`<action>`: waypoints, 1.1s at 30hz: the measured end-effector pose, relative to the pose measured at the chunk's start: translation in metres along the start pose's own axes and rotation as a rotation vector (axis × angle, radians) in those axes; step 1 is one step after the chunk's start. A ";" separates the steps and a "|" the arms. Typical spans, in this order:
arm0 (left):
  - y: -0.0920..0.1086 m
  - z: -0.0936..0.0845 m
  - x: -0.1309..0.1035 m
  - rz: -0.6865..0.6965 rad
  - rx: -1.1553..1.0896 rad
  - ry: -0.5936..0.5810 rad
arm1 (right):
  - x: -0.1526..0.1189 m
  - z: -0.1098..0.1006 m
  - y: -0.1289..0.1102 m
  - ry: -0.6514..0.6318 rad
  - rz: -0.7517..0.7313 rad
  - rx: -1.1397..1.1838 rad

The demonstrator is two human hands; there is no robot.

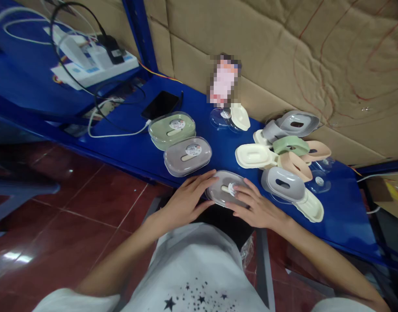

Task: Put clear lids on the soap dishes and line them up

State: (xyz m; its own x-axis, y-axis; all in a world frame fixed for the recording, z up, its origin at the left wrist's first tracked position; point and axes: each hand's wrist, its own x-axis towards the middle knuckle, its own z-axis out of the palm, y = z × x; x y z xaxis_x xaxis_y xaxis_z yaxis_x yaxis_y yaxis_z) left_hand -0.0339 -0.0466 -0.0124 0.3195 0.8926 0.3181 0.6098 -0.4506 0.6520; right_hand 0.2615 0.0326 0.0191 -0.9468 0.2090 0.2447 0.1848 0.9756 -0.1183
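Resting at the near edge of a blue table (223, 149), just beyond a white shirt (199, 264), a grey lidded box (221, 180) lies flat between the two hands. The left hand (187, 197) curves loosely about its left end, thumb apart from straightened fingers; the right hand (259, 206) spreads its fingers over the lid, partly covering the label. How firmly either presses cannot be told. Just past the left hand sit a second grey box (173, 158) and, behind it, a green box (158, 132). Crowding the right hand's side is a heap of overlapping parts: a grey frame (283, 184), a cream tray (254, 156), a peach frame (296, 169) and a green frame (291, 145). Farther back lie a black phone (161, 104) and a cream piece (240, 118) beside clear covers (218, 121), with a cable-laden power strip (96, 76) at far left and a pixelated screen (224, 82) before cardboard (267, 56).
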 end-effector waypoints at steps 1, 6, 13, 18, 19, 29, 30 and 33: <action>0.000 0.001 0.000 -0.004 0.005 0.003 | -0.001 0.002 0.002 0.030 0.017 0.001; 0.000 0.011 -0.001 -0.014 0.080 0.096 | 0.005 0.000 0.002 0.054 0.152 -0.007; 0.013 0.026 0.012 0.136 0.349 0.158 | 0.048 -0.047 0.012 -0.060 0.330 -0.092; 0.028 0.031 0.038 0.164 0.434 0.085 | 0.113 -0.059 0.083 0.011 0.550 -0.203; 0.029 0.032 0.043 0.152 0.433 0.087 | 0.127 -0.055 0.099 0.006 0.589 -0.236; 0.017 0.032 0.047 0.092 0.386 0.116 | 0.161 -0.032 0.154 -0.086 0.811 -0.380; 0.017 0.032 0.049 0.086 0.372 0.121 | 0.155 -0.038 0.154 -0.042 0.822 -0.396; 0.016 0.034 0.059 0.070 0.329 0.133 | 0.137 -0.062 0.154 0.138 0.843 -0.434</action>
State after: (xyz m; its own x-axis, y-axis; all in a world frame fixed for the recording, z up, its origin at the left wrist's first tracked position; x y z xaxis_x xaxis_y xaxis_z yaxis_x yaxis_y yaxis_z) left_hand 0.0194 -0.0022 -0.0064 0.2850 0.8435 0.4553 0.7976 -0.4721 0.3753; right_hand 0.1763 0.2162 0.0942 -0.4231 0.8328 0.3570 0.8993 0.4342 0.0530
